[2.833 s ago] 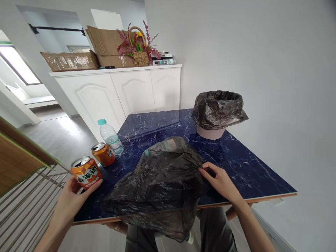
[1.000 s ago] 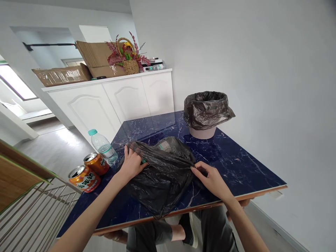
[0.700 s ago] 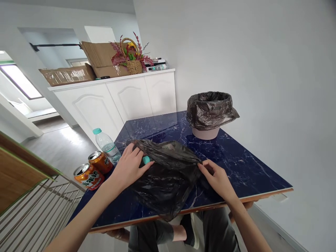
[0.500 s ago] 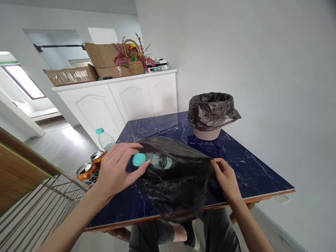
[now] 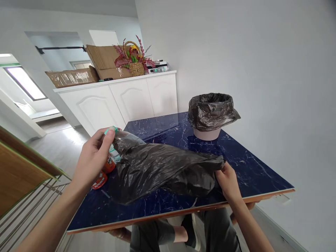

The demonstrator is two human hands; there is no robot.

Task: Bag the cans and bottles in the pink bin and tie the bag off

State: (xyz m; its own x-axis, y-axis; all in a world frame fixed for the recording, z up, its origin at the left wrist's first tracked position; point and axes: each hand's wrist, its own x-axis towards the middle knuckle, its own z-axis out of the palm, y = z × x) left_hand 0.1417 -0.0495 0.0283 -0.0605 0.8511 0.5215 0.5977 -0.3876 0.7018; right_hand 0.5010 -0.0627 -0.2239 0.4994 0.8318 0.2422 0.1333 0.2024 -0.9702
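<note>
My left hand is closed on the teal cap of a clear plastic bottle, at the left end of the black plastic bag. The bottle slants; the bag's film hides its lower part. I cannot tell how much of it lies inside. My right hand grips the bag's gathered right end, just above the table's near edge. Between my hands the bag is stretched sideways and creased. Beside my left hand stand two orange-red drink cans and another clear bottle, partly hidden by my hand and the bag.
A pale bin lined with a black bag stands at the table's far right. The blue marbled table has a wooden edge. Behind it, a white cabinet bears cardboard boxes and a flower basket. Metal bars run at left.
My left hand has moved left and up with the bottle's cap, drawing the bag out sideways. The right hand stays near its place, its end of the bag now bunched.
</note>
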